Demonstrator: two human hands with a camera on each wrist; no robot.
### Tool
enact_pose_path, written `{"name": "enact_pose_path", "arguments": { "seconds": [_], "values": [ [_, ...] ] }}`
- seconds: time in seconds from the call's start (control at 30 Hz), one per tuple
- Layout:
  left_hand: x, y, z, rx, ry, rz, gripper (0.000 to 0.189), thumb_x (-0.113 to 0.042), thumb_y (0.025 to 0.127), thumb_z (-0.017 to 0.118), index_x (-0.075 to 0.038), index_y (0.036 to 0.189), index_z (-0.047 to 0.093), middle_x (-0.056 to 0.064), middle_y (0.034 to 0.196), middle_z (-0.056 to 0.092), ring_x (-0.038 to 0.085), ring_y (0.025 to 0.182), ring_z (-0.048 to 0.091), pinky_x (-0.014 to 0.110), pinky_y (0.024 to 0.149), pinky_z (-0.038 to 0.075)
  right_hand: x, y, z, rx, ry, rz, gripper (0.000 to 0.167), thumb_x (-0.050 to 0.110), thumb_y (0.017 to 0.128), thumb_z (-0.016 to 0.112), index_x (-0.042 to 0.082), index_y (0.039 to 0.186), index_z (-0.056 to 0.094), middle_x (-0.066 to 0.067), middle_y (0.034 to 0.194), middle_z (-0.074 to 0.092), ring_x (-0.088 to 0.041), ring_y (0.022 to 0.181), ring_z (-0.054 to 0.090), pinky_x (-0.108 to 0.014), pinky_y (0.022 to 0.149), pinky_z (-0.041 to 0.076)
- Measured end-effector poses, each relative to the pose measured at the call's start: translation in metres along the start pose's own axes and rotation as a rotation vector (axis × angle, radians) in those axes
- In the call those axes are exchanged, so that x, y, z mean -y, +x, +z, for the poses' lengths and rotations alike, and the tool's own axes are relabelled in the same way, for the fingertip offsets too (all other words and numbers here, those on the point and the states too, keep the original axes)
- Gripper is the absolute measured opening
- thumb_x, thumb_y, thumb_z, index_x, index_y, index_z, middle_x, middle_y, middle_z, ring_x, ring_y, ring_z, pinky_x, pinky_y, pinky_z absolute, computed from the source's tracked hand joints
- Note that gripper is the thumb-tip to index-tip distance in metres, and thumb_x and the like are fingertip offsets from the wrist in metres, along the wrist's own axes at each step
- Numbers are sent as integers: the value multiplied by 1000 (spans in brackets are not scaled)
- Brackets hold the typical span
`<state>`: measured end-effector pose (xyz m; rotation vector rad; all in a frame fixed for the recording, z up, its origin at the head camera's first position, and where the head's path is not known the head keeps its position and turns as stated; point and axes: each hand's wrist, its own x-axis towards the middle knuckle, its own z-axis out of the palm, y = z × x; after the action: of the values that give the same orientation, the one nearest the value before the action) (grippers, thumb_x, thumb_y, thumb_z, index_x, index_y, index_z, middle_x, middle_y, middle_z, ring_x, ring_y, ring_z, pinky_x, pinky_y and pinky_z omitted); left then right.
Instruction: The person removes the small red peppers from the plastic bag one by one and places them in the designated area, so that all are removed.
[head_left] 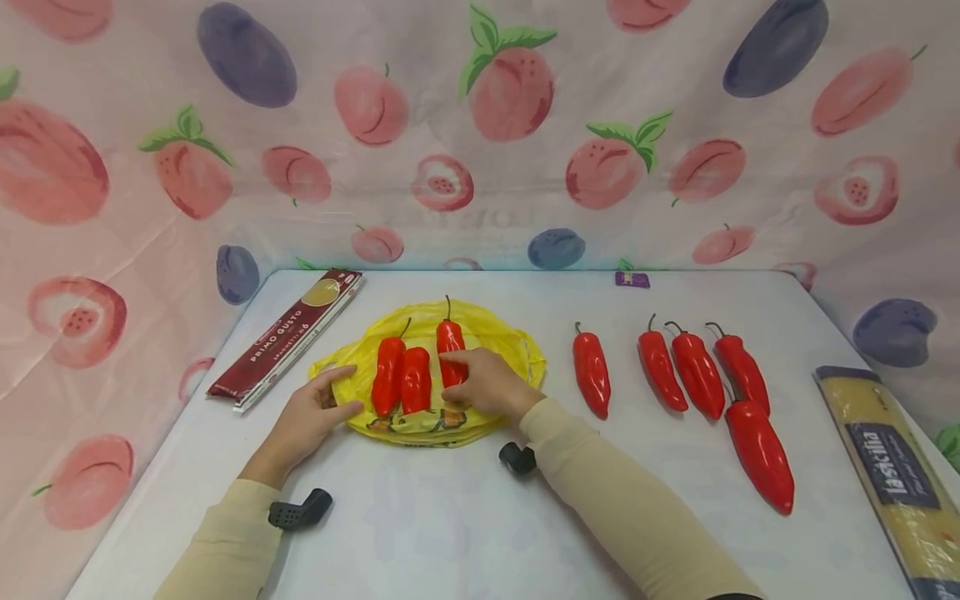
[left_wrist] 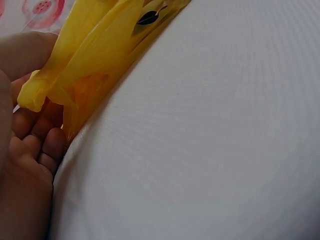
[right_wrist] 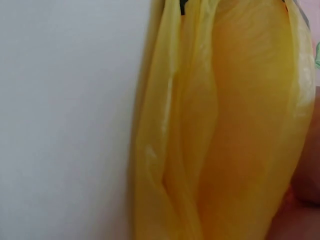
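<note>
A yellow plastic bag lies flattened on the table with three long red peppers on it. One pepper is at the left, and a stemless-looking pepper lies right beside it. My right hand holds the third pepper between thumb and fingers, its stem pointing away from me. My left hand is at the bag's left edge, thumb and fingers apart. In the left wrist view, a fold of the bag runs between that thumb and the fingers. The right wrist view shows mostly bag, hiding the held pepper.
Several more red peppers lie right of the bag, one pepper nearest me. A dark red spaghetti packet lies at the left, another pasta packet at the right edge. A small purple packet sits by the back curtain.
</note>
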<state>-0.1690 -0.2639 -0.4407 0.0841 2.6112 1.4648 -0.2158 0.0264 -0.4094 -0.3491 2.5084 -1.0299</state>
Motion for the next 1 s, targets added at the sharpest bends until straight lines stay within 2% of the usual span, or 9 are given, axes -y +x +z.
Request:
{"name": "enact_pose_path", "arguments": {
  "seconds": [0.2,0.27,0.43,0.5,0.67,0.83,1.0],
  "values": [
    [0,0,1,-2,-9,5,66,-30,92,74,-10,149,46,19,148,45,32,128,48,48,107,40,-2,-1,-2,-12,-4,7,62,25,90,77,26,147,52,-5,145,49,-24,128,42,-39,105,44],
    [1,0,1,-1,-5,-3,67,-31,92,74,-10,149,46,19,149,44,32,127,47,49,107,40,-2,-3,-4,-25,2,-1,62,24,90,76,25,148,52,-5,145,49,-24,127,43,-38,102,46],
    [2,0,1,2,1,-14,68,-32,91,74,-10,149,46,19,150,43,34,129,44,52,108,37,2,-15,-17,-61,49,-11,63,21,89,77,25,147,52,-6,141,51,-24,120,46,-31,80,56],
    [1,0,1,1,2,-15,67,-31,91,74,-10,149,47,19,150,42,34,129,44,54,108,37,4,-21,-24,-76,51,-15,64,20,89,77,25,147,52,-6,137,53,-24,117,48,-30,76,57],
    [0,0,0,0,9,-17,67,-31,92,73,-10,149,46,19,150,42,35,130,43,54,109,37,7,-35,-41,-114,23,-36,64,20,89,77,23,147,52,-7,129,55,-25,113,52,-32,80,57],
    [-4,-2,-1,0,5,-8,67,-30,92,73,-9,149,46,20,150,43,35,131,43,55,110,35,2,-49,-55,-142,7,-28,66,20,88,78,22,148,51,-9,137,53,-27,121,51,-37,80,59],
    [-7,-2,0,4,3,4,68,-28,92,73,-8,150,45,21,150,42,37,133,43,56,109,35,-12,-68,-72,-163,-19,-35,66,19,87,77,19,148,51,-11,140,51,-32,123,51,-41,80,59]
  ]
}}
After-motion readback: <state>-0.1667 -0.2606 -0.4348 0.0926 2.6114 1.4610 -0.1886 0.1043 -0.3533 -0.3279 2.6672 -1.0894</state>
